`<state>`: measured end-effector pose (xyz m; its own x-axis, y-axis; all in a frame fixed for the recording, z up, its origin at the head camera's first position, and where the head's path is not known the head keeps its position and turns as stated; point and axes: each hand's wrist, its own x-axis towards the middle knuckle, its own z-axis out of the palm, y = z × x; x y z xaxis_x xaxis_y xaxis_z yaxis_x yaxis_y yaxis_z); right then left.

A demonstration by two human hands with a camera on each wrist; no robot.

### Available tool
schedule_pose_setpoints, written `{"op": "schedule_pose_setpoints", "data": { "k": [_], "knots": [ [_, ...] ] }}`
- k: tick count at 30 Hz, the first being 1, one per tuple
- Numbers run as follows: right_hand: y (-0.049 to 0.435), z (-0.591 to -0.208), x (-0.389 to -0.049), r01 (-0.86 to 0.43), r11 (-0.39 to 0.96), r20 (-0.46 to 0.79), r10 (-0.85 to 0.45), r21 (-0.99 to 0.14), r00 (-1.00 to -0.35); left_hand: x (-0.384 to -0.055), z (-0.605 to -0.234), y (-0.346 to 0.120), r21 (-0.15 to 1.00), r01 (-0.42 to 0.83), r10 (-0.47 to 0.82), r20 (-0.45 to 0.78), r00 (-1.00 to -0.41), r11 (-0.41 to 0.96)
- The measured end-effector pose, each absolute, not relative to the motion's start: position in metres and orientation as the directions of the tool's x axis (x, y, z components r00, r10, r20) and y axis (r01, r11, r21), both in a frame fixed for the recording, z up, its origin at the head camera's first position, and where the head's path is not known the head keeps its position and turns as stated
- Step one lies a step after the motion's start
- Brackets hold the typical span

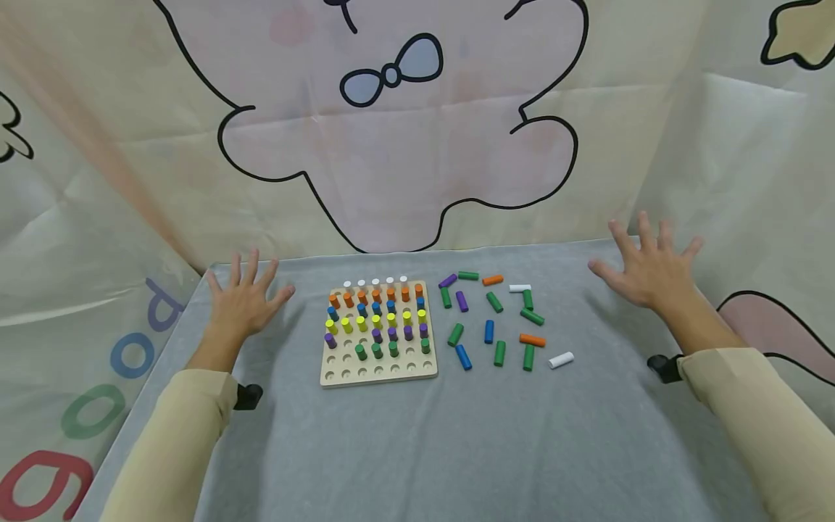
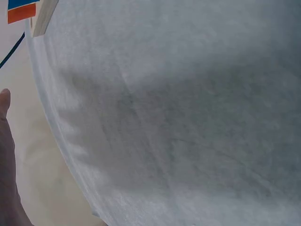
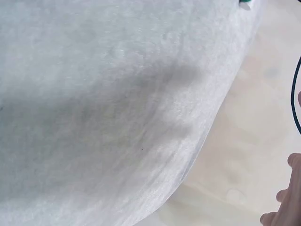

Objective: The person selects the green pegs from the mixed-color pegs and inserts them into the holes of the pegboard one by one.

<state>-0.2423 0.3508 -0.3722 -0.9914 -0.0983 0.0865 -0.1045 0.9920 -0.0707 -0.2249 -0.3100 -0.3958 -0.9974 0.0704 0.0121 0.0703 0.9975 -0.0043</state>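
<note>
My left hand [image 1: 243, 306] is held with fingers spread over the left side of the table, to the left of the wooden pegboard [image 1: 381, 375]. Nothing is in it. On the far right, my right hand [image 1: 649, 272] is likewise spread and holds nothing, apart from the loose pegs. Rows of white, orange, blue, yellow, purple and green pegs stand in the board, with the white row at the back. Bare holes show along its front row and among the green and purple pegs. In the left wrist view only a board corner [image 2: 42, 21] shows.
Loose pegs lie scattered right of the board, among them a green peg [image 1: 499, 353], a blue peg [image 1: 463, 357], an orange peg [image 1: 532, 339] and a white peg [image 1: 561, 359]. Grey cloth [image 1: 417, 449] covers the table. A printed curtain [image 1: 417, 159] hangs behind and at both sides.
</note>
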Motion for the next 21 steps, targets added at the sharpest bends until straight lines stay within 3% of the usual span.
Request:
{"op": "schedule_pose_setpoints", "data": {
  "k": [10, 21],
  "knots": [
    [0.337, -0.378, -0.229, -0.212, 0.977, 0.090, -0.208, -0.032, -0.974, -0.211, -0.399, -0.300, -0.100, 0.244, 0.240, -0.051, -0.969, 0.965],
    [0.312, -0.383, -0.212, -0.356, 0.934, 0.080, -0.356, 0.014, -0.931, -0.192, -0.412, -0.294, -0.026, 0.446, 0.447, -0.001, -0.895, 0.894]
  ]
}}
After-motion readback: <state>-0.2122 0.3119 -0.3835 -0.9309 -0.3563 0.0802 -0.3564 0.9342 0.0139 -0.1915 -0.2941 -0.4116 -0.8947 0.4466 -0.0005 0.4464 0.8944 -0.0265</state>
